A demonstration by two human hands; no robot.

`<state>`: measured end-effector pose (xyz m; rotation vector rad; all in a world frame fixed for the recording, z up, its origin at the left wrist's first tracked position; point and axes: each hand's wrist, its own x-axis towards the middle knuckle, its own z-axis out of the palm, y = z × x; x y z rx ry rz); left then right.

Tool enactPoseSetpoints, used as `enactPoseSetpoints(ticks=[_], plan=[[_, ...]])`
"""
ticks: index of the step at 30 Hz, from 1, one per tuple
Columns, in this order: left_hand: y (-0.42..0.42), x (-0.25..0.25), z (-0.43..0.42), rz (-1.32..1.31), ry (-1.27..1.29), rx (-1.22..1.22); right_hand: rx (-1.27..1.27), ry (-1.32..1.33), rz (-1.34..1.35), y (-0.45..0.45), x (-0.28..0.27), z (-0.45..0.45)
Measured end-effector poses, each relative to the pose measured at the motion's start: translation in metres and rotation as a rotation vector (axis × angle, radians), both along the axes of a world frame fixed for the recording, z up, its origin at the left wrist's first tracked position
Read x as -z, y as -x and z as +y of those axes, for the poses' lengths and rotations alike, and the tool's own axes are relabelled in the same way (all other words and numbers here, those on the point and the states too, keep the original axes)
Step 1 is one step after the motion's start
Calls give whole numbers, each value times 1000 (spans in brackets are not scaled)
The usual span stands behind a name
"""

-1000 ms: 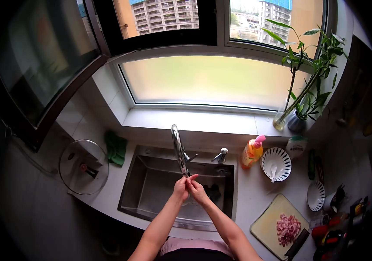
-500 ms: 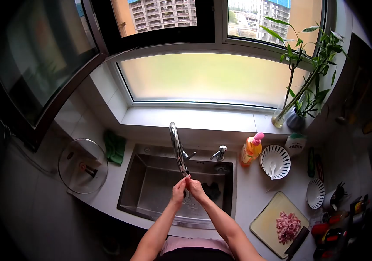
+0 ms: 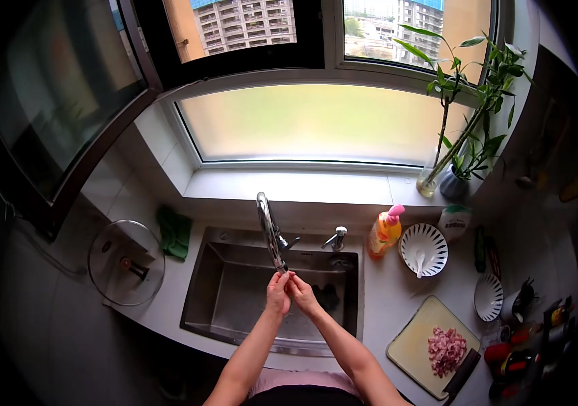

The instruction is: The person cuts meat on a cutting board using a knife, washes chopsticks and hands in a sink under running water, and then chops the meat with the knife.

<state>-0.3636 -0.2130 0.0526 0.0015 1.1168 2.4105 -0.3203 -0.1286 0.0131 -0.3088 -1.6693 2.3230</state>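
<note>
- Your left hand [image 3: 277, 294] and right hand [image 3: 301, 292] are together over the sink [image 3: 231, 279], fingers curled in, fingertips meeting.
- Both sit right at the outlet of the faucet [image 3: 266, 227] — can't tell if they touch it, or if anything is held between them.
- Faucet stands at the sink's back edge, spout arching forward to your hands.
- Small chrome fitting [image 3: 336, 239] right of the faucet; dark item [image 3: 327, 296] in the sink, too unclear to name.
- Desk [image 3: 387, 287], right of sink: orange bottle [image 3: 384, 235] with pink pump, then patterned bowl [image 3: 431, 240] with white spoon [image 3: 420, 263] in it.
- Nearer you: cutting board [image 3: 412, 340], chopped meat [image 3: 446, 350] on it, dark handle [image 3: 463, 372] at its right edge.
- Left of sink: green cloth [image 3: 174, 233] — glass lid [image 3: 111, 281] beside it.
</note>
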Motion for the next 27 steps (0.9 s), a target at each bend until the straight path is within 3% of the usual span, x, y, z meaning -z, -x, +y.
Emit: enactPoseSetpoints(ticks=[5,8,10,12,14,18,21,22,24,27], plan=[[6,10,-1,-29,-60,-24,-28,-88,22,-2,4,-4],[10,9,-12,-86,112,84,-57,-130,53,5,24,-1],[5,0,-14,141,334,139,-81,-78,65,5,21,1],[4,-8,-19,164,329,200,-102,-23,78,4,21,2],[4,-15,-21,204,308,311,-128,-81,-88,2,25,7],[8,-20,-16,300,299,289,-107,14,-89,2,6,9],[16,-12,-17,305,367,149,-120,196,59,9,-2,6],[16,-11,-17,305,366,149,-119,195,59,8,-3,7],[16,-11,-16,200,241,101,-131,-91,78,7,-6,8],[16,-11,-16,179,242,122,-125,64,60,2,-12,7]])
